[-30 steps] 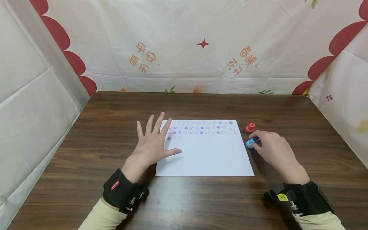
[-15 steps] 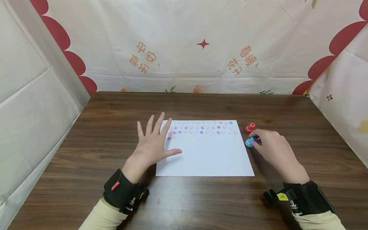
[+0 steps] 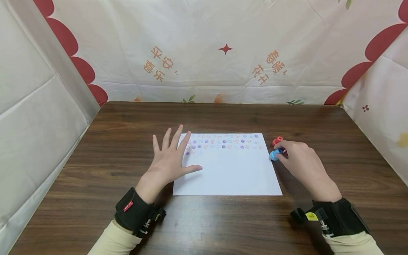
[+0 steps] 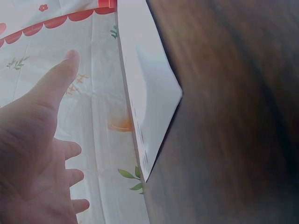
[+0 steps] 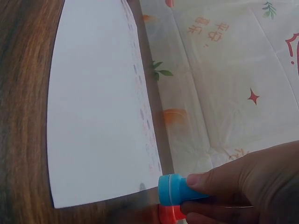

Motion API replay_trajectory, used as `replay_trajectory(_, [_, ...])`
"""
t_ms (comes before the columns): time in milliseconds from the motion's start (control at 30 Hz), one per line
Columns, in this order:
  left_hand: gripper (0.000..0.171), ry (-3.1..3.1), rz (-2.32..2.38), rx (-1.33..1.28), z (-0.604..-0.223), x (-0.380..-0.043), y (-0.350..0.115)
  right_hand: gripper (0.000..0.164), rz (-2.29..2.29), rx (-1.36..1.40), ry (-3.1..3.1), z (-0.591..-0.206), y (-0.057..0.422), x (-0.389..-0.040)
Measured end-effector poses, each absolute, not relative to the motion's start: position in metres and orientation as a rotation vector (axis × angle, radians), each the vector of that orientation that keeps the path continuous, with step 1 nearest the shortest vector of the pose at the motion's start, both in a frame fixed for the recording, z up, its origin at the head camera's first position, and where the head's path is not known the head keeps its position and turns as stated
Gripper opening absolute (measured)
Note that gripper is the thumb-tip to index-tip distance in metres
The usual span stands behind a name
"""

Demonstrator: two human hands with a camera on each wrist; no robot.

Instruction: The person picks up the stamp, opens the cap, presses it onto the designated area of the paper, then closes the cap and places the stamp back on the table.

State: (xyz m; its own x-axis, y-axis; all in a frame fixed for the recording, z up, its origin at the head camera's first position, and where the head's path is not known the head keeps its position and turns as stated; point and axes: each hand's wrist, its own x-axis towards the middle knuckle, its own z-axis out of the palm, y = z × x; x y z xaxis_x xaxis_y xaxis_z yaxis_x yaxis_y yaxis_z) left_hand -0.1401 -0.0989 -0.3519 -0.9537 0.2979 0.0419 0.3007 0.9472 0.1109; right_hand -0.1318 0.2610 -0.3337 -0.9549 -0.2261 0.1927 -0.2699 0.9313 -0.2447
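Observation:
My right hand [image 3: 301, 159] pinches a blue stamp [image 3: 275, 154] between thumb and fingers beside the paper's right edge. In the right wrist view the blue stamp [image 5: 170, 190] is tipped over, its wide end facing left. A red stamp [image 3: 277, 141] stands on the table just beyond those fingers, partly hidden. Something dark red shows behind the blue stamp, mostly covered by the hand. My left hand [image 3: 167, 159] is spread with straight fingers over the left side of a white sheet of paper [image 3: 227, 173]. Rows of small purple, red and pale blue prints cross the sheet's upper part.
The brown wooden table [image 3: 204, 226] extends around the paper. A white printed cloth [image 3: 197, 42] hangs behind its far edge and along both sides. Each wrist wears a black strap [image 3: 339, 217] with a camera.
My right hand has shifted slightly left and away from me with the blue stamp, bringing it up to the paper's right edge. The left hand has stayed almost still.

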Motion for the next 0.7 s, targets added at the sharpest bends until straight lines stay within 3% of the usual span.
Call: replay_trajectory(700, [0.110, -3.049, -0.216, -0.501, -0.352, -0.138, -0.092, 0.029, 0.497, 0.382, -2.916, -0.325, 0.228, -0.135])
